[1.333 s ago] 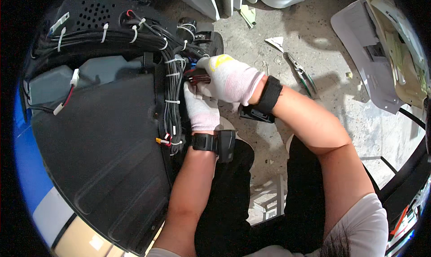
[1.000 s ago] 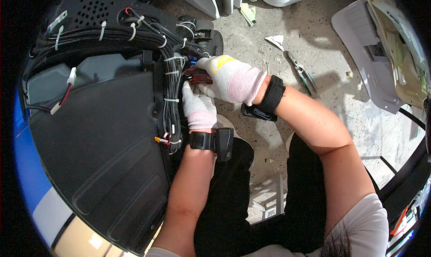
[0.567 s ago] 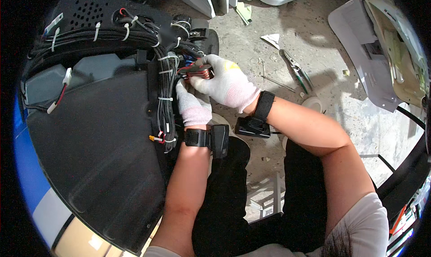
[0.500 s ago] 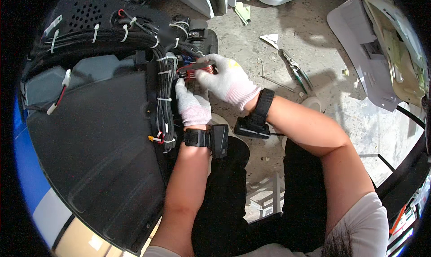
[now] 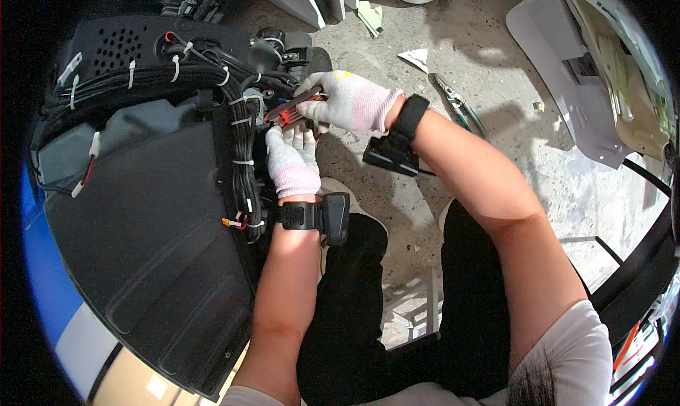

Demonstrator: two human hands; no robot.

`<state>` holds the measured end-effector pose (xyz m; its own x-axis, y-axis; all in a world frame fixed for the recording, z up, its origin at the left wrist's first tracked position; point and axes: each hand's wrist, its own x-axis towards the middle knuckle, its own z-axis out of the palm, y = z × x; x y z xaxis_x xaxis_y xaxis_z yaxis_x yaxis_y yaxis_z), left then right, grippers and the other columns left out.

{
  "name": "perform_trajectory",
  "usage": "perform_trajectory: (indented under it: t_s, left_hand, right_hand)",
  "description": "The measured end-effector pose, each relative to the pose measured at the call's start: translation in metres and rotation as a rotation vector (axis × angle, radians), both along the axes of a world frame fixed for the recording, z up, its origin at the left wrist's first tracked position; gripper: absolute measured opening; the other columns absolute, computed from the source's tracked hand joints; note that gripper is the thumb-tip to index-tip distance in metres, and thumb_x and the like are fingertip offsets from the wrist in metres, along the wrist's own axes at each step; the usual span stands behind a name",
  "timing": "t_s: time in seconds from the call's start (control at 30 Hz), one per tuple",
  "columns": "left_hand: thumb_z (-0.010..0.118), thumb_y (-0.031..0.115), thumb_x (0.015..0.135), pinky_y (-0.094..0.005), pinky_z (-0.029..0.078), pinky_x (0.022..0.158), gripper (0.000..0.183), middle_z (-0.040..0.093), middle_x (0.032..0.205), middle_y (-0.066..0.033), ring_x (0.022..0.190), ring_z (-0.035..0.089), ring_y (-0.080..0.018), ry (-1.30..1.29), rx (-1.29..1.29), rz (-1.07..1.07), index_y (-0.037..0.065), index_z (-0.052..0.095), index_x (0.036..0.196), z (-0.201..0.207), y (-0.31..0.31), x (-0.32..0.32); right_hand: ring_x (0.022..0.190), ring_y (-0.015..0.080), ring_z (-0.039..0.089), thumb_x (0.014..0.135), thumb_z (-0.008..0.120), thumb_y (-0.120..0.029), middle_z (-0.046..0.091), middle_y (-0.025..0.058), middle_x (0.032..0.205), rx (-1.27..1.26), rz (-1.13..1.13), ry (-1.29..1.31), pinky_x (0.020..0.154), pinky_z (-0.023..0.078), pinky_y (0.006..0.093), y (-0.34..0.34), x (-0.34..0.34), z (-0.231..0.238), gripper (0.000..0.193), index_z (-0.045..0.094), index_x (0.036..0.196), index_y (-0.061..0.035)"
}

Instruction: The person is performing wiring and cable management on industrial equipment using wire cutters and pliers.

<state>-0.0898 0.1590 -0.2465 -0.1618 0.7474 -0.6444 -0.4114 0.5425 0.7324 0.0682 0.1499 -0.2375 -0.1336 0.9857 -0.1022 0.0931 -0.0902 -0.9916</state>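
My right hand (image 5: pixel 336 103), in a white knit glove with a pinkish cuff, is closed round a red-and-black hand tool (image 5: pixel 289 112). The tool slants down to the left; its exact kind is hard to make out. Just below it is my left hand (image 5: pixel 292 158), gloved the same way, its fingers bent up under the tool's end. Whatever those fingers grip is hidden. Both hands are at the right edge of a black panel assembly (image 5: pixel 156 222), beside a thick bundle of black cables (image 5: pixel 242 140) bound with white ties.
On the concrete floor lie green-handled pliers (image 5: pixel 459 103) and a white scrap (image 5: pixel 415 59). A pale green scrap (image 5: pixel 370 18) is farther back. Grey and cream moulded panels (image 5: pixel 559 73) stand at the right. A loose connector (image 5: pixel 95 145) with red and black wires rests on the assembly.
The view has shifted slightly, moving the scene left. My right hand has turned flatter and the tool now slants more steeply. The left-hand fingers are more visible beneath it.
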Motion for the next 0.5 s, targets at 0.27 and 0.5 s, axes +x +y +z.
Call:
perform_trajectory:
  t_s: [0.27, 0.5]
  left_hand:
    - [0.050, 0.031, 0.088, -0.0329, 0.040, 0.091, 0.037, 0.050, 0.111, -0.0084, 0.102, 0.048, -0.0191, -0.025, 0.046, 0.033, 0.002, 0.048, 0.111, -0.002, -0.006, 0.003]
    - [0.047, 0.029, 0.091, -0.0310, 0.041, 0.090, 0.033, 0.052, 0.110, -0.0088, 0.101, 0.050, -0.0187, -0.068, 0.070, -0.002, 0.002, 0.049, 0.110, 0.000, -0.007, -0.004]
  right_hand:
    - [0.068, 0.0170, 0.063, 0.084, 0.059, -0.026, 0.064, 0.0117, 0.076, 0.105, 0.099, -0.130, 0.063, 0.049, 0.0307, 0.008, 0.010, -0.005, 0.031, 0.058, 0.104, -0.0017]
    - [0.061, 0.0144, 0.062, 0.085, 0.057, -0.018, 0.064, 0.0098, 0.074, 0.104, 0.032, -0.084, 0.059, 0.049, 0.0290, -0.002, -0.005, -0.004, 0.025, 0.056, 0.104, -0.0008]
